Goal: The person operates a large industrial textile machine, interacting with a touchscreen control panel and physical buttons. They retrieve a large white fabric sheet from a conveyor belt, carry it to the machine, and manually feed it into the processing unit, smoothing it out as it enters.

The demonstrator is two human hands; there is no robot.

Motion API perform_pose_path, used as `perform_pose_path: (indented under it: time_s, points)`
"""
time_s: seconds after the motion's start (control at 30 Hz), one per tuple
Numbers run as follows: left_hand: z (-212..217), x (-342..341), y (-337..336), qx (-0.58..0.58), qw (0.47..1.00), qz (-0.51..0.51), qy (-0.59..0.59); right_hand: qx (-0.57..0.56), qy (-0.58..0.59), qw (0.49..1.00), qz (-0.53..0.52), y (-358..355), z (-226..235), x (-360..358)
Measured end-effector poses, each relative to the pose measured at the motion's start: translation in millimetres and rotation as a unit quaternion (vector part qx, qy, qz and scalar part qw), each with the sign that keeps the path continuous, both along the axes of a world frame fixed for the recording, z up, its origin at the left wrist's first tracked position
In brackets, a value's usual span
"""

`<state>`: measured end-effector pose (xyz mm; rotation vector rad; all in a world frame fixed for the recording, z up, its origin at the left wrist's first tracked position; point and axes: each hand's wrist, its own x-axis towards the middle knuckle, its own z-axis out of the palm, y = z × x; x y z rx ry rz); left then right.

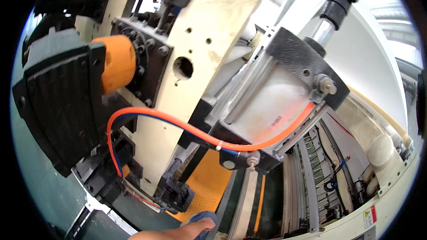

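One hand (pixel 189 230) shows at the lower edge, fingers loosely curled, holding nothing, near a black bracket (pixel 178 193) below the pneumatic cylinder (pixel 271 102). Apparently an approach; the next move calls for a steady reach upward.

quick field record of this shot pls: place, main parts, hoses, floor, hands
place: close against a cream-painted machine frame, view strongly tilted
main parts: silver pneumatic cylinder with black end caps; orange coupling beside a dark grey motor housing
hoses: orange air hose and a thin blue hose run together, held by a white tie at the cylinder's lower end
floor: yellow tread plate below the frame
hands: one bare limb at the lower edge; which hand cannot be told, nothing held
right side: white curved panel with rollers
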<state>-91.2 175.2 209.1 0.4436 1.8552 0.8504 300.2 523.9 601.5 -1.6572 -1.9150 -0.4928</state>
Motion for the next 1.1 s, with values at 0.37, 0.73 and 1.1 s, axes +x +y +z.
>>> perform_pose_path:
  time_s: [0.37,0.73,1.1]
  points:
    - [-6,17,3,-0.074,0.994,0.078,-0.008,-0.084,0.000,0.996,0.024,-29,2,19]
    - [-76,-58,23,-0.071,0.987,0.021,-0.146,-0.003,0.181,0.975,0.133,60,-66,28]
    - [-25,-22,62,-0.109,0.981,0.103,-0.120,0.105,0.119,0.985,0.062,48,-32,8]
